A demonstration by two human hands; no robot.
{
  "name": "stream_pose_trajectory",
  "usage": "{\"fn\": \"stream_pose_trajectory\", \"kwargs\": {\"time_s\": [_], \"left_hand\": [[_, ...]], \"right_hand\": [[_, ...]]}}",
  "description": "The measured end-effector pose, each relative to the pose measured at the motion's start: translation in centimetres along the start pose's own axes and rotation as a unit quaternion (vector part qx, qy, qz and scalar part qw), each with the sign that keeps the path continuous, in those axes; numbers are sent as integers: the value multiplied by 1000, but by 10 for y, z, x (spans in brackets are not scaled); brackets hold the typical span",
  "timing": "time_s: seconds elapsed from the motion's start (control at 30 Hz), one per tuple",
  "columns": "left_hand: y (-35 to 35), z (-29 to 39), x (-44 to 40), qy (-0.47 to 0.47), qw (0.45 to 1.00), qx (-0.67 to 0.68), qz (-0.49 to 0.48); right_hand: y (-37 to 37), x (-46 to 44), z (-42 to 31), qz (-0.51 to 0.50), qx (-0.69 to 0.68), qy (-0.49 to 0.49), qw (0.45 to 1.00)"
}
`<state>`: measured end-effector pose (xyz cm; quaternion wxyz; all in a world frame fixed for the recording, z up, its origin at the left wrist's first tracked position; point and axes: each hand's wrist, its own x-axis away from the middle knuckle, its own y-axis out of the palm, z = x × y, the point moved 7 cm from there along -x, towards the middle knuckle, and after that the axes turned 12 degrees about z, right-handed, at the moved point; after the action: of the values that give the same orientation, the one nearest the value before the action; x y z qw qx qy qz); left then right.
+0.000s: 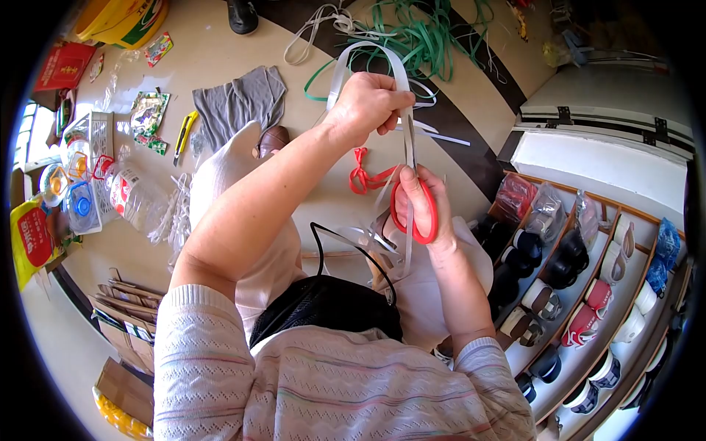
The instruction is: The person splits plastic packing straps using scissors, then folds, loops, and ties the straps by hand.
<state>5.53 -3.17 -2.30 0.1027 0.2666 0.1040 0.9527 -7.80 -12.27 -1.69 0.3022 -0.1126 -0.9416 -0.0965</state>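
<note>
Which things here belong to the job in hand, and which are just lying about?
Job in hand:
- white strap, left hand
- red-handled scissors, right hand
- probably green straps

Lying about:
- yellow cutter
- grey cloth
- plastic bottle
- yellow bucket

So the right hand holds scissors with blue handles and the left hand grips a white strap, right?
The handles are red, as the head view shows; the right hand does hold the scissors, and the left hand grips the white strap.

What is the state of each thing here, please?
Left hand: closed on white strap.
Right hand: holding scissors.
Scissors: blades look nearly closed.
White strap: bent in a loop.
Green straps: tangled on floor.
Red ribbon: loosely bunched.
Grey cloth: wrinkled, on floor.
Shoes: on shelves.
</note>
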Motion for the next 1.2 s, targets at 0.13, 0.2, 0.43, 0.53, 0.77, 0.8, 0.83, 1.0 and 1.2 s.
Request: {"fn": "stream_pose_trajectory", "kwargs": {"time_s": [0.13, 0.2, 0.43, 0.53, 0.77, 0.8, 0.83, 1.0, 1.2], "left_hand": [[-14, 5, -11, 28, 999, -13, 40], [-9, 0, -10, 22, 999, -4, 28], [0, -7, -2, -11, 1000, -5, 12], [-4, -4, -3, -23, 999, 4, 25], [-7, -4, -7, -3, 999, -17, 30], [-3, -5, -4, -7, 1000, -14, 21], [0, -5, -1, -12, 1000, -12, 12], [-6, -4, -3, -15, 1000, -4, 25], [-13, 0, -9, 5, 998, 31, 47]], "right_hand": [[-5, -3, 10, -7, -9, 6, 1000], [-4, -3, 5, -6, -12, 1, 1000], [-9, -6, 7, -24, -2, 5, 1000], [-7, -3, 6, 2, 18, 5, 1000], [0, -3, 3, -26, -8, -4, 1000], [1, -3, 3, -23, -13, -3, 1000], [1, -3, 3, -19, -17, 0, 1000], [-4, -3, 8, -20, 7, 23, 1000], [-3, -3, 6, -31, 11, 0, 999]]}}
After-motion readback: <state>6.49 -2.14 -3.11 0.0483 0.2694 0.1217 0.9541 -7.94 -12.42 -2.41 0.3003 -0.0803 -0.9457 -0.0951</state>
